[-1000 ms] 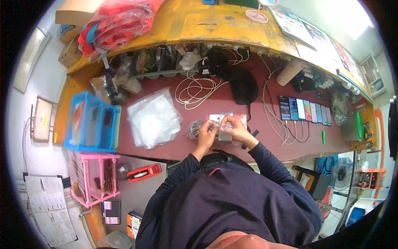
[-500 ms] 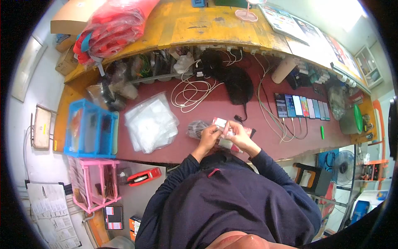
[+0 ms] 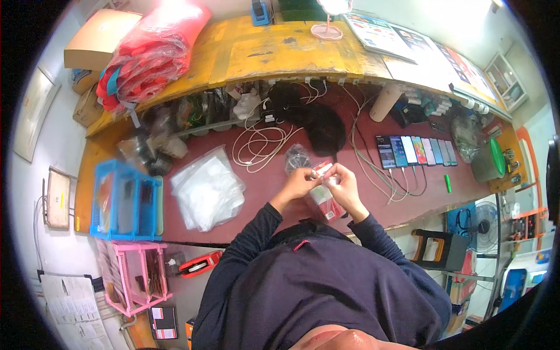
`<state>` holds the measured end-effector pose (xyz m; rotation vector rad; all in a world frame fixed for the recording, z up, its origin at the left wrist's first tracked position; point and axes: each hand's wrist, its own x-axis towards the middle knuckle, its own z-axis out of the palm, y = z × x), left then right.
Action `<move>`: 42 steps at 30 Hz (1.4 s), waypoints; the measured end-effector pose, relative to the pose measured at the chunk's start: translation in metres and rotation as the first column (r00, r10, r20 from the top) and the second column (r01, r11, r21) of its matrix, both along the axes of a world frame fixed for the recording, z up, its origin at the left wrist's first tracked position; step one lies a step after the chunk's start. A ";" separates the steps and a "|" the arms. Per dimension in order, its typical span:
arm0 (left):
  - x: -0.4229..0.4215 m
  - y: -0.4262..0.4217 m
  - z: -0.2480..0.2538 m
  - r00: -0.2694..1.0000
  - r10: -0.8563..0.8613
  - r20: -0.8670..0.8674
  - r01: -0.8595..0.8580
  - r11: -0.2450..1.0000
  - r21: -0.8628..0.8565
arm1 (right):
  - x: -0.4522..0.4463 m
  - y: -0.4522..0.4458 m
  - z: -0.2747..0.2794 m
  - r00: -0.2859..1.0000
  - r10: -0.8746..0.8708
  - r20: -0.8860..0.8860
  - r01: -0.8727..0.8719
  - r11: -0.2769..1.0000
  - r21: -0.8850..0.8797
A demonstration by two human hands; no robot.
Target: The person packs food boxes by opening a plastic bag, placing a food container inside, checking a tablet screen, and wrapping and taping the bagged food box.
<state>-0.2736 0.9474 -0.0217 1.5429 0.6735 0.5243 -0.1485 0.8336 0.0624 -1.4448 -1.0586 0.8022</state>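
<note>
My left hand (image 3: 300, 183) and my right hand (image 3: 345, 188) are close together over the front of the desk. Both have their fingertips pinched at a small whitish bit, too small to make out. Right below them is a red and white box (image 3: 330, 209) with a printed code on its near end. A clear plastic bag (image 3: 297, 157) with something grey inside lies just beyond my left fingers. To the left rests a stack of clear plastic sleeves (image 3: 207, 189).
A white cable (image 3: 262, 146) lies coiled behind, beside a dark soft shape (image 3: 325, 131). Several phones (image 3: 411, 150) stand in a row at right, with a green marker (image 3: 448, 184) and a green bin (image 3: 489, 160). A blue basket (image 3: 128, 198) and a pink rack (image 3: 137, 274) are at left.
The view has shifted, so the desk sits lower and further left. The box has turned and shows more of its red side. My fingertips stay together above it.
</note>
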 end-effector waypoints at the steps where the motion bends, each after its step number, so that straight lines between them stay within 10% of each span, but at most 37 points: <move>1: -0.004 0.004 0.001 0.997 -0.052 -0.061 0.054 0.998 0.040 | 0.003 0.000 -0.002 1.000 -0.002 0.001 0.002 1.000 0.001; 10: -0.027 -0.031 -0.002 0.998 0.016 -0.062 -0.028 0.979 -0.202 | 0.000 0.001 -0.013 0.998 0.037 0.043 -0.032 0.992 -0.121; 19: -0.035 -0.075 -0.009 0.904 0.365 0.223 -0.009 0.538 -0.843 | 0.009 -0.003 -0.003 0.951 0.173 -0.257 -0.238 0.939 -0.248; 23: -0.039 -0.074 -0.018 0.884 0.341 0.320 0.073 0.575 -0.815 | 0.038 -0.017 0.017 0.930 0.326 0.167 -0.244 0.891 -0.383; 25: -0.039 -0.075 -0.011 0.894 0.324 0.310 0.054 0.609 -0.791 | 0.046 -0.025 0.036 0.720 0.558 0.412 -0.279 0.777 -0.564; 42: -0.025 -0.074 0.006 0.960 0.053 0.276 0.072 0.902 -0.425 | 0.020 0.051 0.034 0.520 0.659 0.544 -0.433 0.752 -0.497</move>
